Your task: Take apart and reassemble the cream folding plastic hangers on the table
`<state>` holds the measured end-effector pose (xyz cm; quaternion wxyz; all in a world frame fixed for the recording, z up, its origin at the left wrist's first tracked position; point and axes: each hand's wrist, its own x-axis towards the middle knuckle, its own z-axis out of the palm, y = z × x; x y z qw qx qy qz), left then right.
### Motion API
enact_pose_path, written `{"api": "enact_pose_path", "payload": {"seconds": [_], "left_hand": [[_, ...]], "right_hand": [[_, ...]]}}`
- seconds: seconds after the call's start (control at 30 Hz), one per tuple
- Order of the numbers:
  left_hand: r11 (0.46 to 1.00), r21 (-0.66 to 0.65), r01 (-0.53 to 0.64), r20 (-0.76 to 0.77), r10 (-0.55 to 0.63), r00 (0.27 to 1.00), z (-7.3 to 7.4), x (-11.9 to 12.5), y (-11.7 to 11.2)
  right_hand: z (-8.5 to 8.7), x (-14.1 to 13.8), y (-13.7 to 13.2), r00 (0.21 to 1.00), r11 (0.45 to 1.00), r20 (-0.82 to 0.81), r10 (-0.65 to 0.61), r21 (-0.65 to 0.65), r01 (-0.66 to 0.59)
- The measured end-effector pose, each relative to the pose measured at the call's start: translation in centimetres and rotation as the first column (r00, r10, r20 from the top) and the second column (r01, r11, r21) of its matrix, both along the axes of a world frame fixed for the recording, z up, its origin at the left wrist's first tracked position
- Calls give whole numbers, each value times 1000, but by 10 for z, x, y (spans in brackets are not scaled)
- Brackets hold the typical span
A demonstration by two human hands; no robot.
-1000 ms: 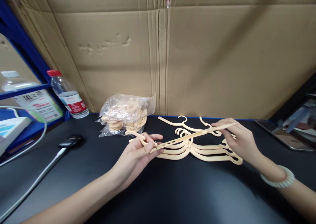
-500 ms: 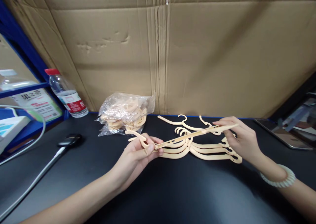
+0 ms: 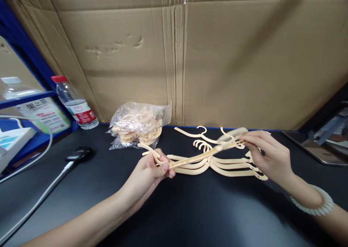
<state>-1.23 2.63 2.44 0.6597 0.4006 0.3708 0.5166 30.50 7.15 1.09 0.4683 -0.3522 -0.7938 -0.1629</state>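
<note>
I hold one cream plastic hanger [image 3: 198, 157] edge-on between both hands, just above the black table [image 3: 174, 210]. My left hand [image 3: 149, 172] pinches its left end, beside a curved hook piece [image 3: 148, 149]. The right end sits in the closed fingers of my right hand [image 3: 268, 156], and that end is blurred. Under the held hanger lies a stack of several matching hangers [image 3: 217, 165] flat on the table. A single hanger [image 3: 199, 134] lies behind the stack.
A clear plastic bag [image 3: 140, 125] of more cream pieces lies at the back left of centre. A water bottle [image 3: 74, 103] stands further left near blue shelving. A cable with a black plug [image 3: 77, 154] crosses the left side. A tablet [image 3: 318, 145] lies at right. Cardboard [image 3: 174, 58] walls the back.
The hanger's right end has dipped slightly and blurred as my right hand shifts its grip along it. My left hand has closed tighter on the left end.
</note>
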Motion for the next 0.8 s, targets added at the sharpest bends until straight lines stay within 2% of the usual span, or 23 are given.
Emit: {"api": "enact_pose_path", "payload": {"seconds": [0.27,0.37,0.47,0.53,0.67,0.73,0.8], "left_hand": [[981,39,-189,-11,190,982,-2,-1,1],[962,2,-274,18,274,962,-3,1,1],[953,-54,-298,43,301,953,-4,5,-1],[953,-90,-290,46,295,954,-5,8,-4],[963,-185,-197,3,201,980,-9,14,-16],[972,-226,-66,-37,59,998,-12,17,-25],[974,-189,126,-126,-151,981,-15,19,-35]], "right_hand": [[2,-3,-8,996,998,77,-53,-13,54],[1,-1,-9,989,994,114,-95,-35,99],[2,1,-9,985,986,112,-134,-88,145],[4,2,-9,986,975,108,-127,-172,144],[15,6,-8,989,920,111,-95,-371,129],[21,9,-8,990,896,111,-92,-425,131],[28,12,-8,991,874,109,-74,-472,117]]}}
